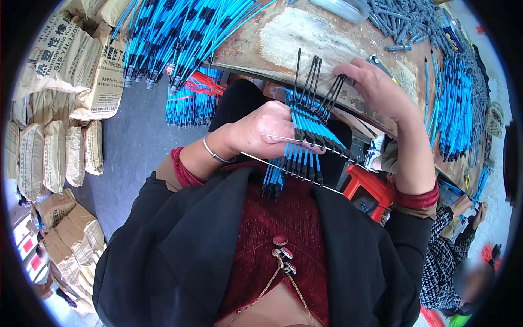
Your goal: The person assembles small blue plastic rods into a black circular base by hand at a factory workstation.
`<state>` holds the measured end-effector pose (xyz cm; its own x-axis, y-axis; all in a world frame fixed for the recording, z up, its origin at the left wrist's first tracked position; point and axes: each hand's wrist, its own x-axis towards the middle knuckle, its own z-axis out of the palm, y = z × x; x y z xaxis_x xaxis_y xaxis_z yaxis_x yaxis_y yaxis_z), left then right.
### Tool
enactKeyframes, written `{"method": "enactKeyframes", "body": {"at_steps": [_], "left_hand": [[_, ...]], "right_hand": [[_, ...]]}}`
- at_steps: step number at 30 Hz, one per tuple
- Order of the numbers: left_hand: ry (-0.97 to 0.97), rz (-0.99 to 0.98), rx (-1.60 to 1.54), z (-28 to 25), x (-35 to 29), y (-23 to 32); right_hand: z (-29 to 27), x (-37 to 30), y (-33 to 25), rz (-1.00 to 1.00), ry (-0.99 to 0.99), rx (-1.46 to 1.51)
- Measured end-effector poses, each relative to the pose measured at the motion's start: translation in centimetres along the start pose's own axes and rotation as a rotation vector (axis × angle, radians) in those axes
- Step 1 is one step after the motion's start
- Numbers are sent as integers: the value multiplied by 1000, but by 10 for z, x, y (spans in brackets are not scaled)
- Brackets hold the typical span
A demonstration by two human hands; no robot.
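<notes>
My left hand (267,131) is closed round a row of slim blue rods with black fittings (318,133), held in front of my chest. Thin metal wires (327,187) run across the row, and one passes over the left hand's fingers. Several black rod ends (308,79) stick up beyond the row, fanned apart. At the right of the fan, my right hand (376,87) pinches the tips of a few black ends between thumb and forefinger; its other fingers are curled.
A worn wooden table (294,38) bears a bundle of blue rods (174,32), grey plastic parts (406,22) and more blue rods (455,103). An orange-red stool (370,188) stands below it. Paper sacks (54,158) are stacked at left. Another person (444,272) works at lower right.
</notes>
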<state>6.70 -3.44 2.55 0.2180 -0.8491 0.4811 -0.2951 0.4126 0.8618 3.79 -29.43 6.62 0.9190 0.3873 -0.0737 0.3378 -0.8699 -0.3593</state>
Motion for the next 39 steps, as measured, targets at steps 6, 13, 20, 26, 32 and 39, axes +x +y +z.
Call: {"method": "enactKeyframes", "body": {"at_steps": [6,13,20,26,32,39], "left_hand": [[-6,57,180,0,2,-1],[10,32,110,2,5,-2],[-32,15,201,-1,6,-2],[-20,67,189,-4,7,-1],[-36,72,220,-4,4,-5],[-16,95,176,-4,6,-4]], "right_hand": [[0,-14,8,3,119,107],[2,-13,5,10,144,77],[3,-13,7,5,140,67],[3,-8,8,-5,142,53],[4,-2,8,-13,146,37],[4,-4,8,-6,141,49]]}}
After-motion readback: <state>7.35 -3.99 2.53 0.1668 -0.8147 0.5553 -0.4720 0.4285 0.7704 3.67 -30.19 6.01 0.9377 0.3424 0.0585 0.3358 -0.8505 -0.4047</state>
